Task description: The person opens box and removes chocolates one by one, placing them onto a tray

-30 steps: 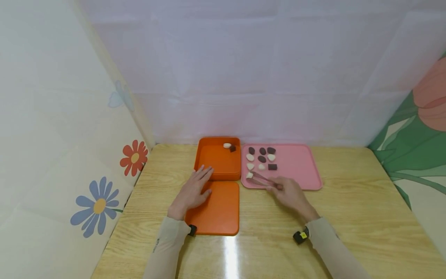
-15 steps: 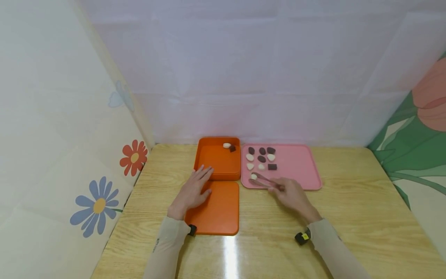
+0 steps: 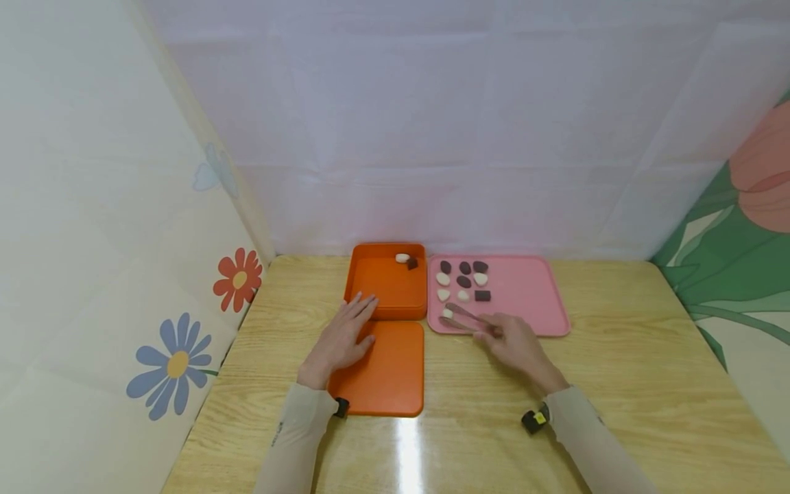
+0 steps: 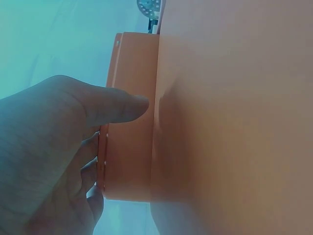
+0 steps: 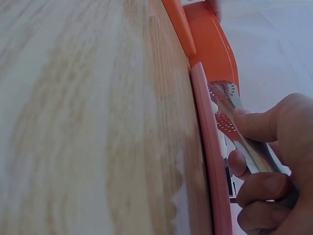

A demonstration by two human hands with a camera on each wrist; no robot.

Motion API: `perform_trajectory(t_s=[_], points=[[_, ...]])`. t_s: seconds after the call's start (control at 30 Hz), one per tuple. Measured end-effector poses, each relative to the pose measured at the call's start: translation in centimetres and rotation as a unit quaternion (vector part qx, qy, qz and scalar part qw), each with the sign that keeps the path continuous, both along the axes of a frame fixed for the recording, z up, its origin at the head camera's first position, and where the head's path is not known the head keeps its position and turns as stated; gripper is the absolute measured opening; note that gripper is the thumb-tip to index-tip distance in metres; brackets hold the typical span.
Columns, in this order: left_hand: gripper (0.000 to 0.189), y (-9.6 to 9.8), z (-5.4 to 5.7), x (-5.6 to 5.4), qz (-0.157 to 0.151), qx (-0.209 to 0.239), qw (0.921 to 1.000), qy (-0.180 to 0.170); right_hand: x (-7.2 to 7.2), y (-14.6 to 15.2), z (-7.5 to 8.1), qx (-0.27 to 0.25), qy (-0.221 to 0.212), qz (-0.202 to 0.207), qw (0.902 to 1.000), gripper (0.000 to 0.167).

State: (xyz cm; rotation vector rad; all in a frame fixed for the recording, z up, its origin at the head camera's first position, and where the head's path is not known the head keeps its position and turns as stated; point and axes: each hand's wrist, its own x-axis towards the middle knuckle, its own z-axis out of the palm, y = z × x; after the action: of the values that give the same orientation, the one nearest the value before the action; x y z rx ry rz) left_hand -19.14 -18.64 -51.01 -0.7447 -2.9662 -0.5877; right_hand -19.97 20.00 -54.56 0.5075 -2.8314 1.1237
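My right hand (image 3: 513,343) holds metal tongs (image 3: 465,315) over the near left corner of the pink tray (image 3: 527,295). Their perforated tips (image 5: 225,122) stand apart on either side of a small white piece (image 3: 447,313). On the tray beyond lie several dark and white chocolate-like pieces, among them a dark block (image 3: 483,296). My left hand (image 3: 338,337) rests its extended fingers at the near left corner of the orange box (image 3: 385,312), thumb stretched out along its front wall. Inside the box's far right corner sit a white oval piece (image 3: 402,258) and a dark piece (image 3: 412,263).
An orange lid (image 3: 389,370) lies flat in front of the box, partly under my left hand. Box and tray stand side by side near the back edge of the wooden table (image 3: 617,343). White cloth (image 3: 432,137) hangs behind; flower-printed sheets (image 3: 175,363) flank both sides.
The white piece between the tongs has shifted slightly right and then a little back, and the tongs' tips now stand further around it. My left hand stays in place.
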Motion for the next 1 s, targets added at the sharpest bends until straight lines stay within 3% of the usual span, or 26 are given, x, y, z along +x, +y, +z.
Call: perform_trajectory(t_s=[0.4, 1.0], points=[[0.077, -0.1, 0.0, 0.0, 0.001, -0.001, 1.0000, -0.006, -0.8, -0.6, 1.6, -0.003, -0.001, 0.005, 1.0000, 0.047], [0.078, -0.1, -0.3, -0.2, 0.000, -0.009, 1.0000, -0.002, -3.3, -1.6, 3.7, 0.007, 0.060, 0.051, 0.9969, 0.046]])
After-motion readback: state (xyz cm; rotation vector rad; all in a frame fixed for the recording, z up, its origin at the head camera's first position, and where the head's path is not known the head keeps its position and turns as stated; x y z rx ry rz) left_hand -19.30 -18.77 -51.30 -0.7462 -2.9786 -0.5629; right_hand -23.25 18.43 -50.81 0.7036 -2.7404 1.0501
